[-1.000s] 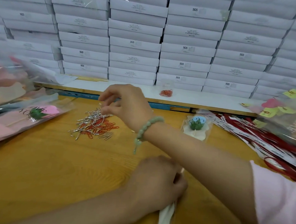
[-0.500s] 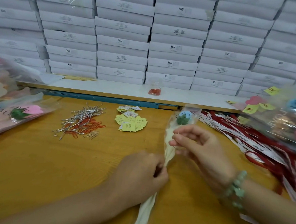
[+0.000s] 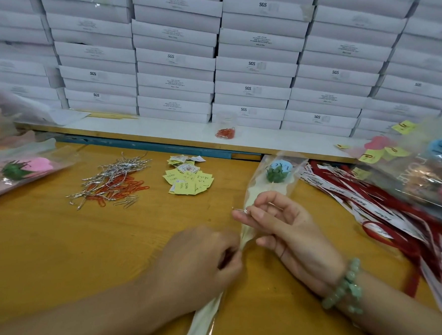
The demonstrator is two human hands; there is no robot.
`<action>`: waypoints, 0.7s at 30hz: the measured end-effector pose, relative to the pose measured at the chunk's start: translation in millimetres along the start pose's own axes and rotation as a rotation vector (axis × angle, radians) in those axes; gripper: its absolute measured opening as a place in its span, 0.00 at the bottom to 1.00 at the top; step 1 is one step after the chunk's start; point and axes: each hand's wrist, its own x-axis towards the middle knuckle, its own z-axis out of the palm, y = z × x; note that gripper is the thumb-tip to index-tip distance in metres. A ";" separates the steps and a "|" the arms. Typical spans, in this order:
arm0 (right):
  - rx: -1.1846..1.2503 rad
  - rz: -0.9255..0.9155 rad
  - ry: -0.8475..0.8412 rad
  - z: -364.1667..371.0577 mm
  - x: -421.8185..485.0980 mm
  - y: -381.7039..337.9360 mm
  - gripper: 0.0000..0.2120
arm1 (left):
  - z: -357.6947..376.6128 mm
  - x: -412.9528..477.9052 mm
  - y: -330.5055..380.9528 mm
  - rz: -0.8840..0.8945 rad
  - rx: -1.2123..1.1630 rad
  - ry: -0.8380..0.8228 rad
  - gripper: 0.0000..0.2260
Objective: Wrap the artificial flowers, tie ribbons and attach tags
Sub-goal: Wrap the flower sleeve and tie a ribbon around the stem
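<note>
Stacked white cardboard boxes (image 3: 254, 65) wall off the back, and on the white ledge (image 3: 152, 132) below them stands a small clear cup of orange clips (image 3: 225, 127). In front lies the yellow wooden desk (image 3: 54, 247).

Seen from the head camera, the left hand (image 3: 198, 259) is near the middle of the desk's front edge. Its grip is clenched round the gathered neck of the clear cellophane sleeve (image 3: 250, 197), probably to keep the wrap bunched tight for fastening. Inside the sleeve lies the blue artificial flower with green leaves (image 3: 278, 170), head toward the far edge, right of centre.

The right hand (image 3: 288, 231), wearing a pale green bead bracelet (image 3: 344, 289), is just beyond the left. Its grip pinches a thin silver wire tie (image 3: 240, 210) against the sleeve, seemingly ready to wind it round the neck.

Supplies sit within easy reach:
- A heap of silver ties and orange paper clips (image 3: 113, 179) lies left of centre.
- A pile of small yellow paper tags (image 3: 188, 181) lies between the heap and the flower.
- Red and white printed ribbons (image 3: 367, 207) run along the right edge.

A pink wrapped flower (image 3: 33, 166) lies at the left edge. Blurred wrapped flowers with yellow tags (image 3: 434, 175) fill the far right corner, presumably finished.
</note>
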 end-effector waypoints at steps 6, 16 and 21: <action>-0.428 -0.066 0.060 2.2 -5.5 2.1 0.06 | -2.0 0.0 -0.7 0.002 0.048 0.060 0.15; -0.455 0.009 0.084 2.1 -6.2 2.9 0.08 | -8.5 1.6 -4.4 -0.056 -0.005 0.143 0.11; -0.412 0.035 0.090 1.1 -5.3 3.1 0.10 | -8.7 1.6 -5.2 -0.001 -0.010 0.206 0.12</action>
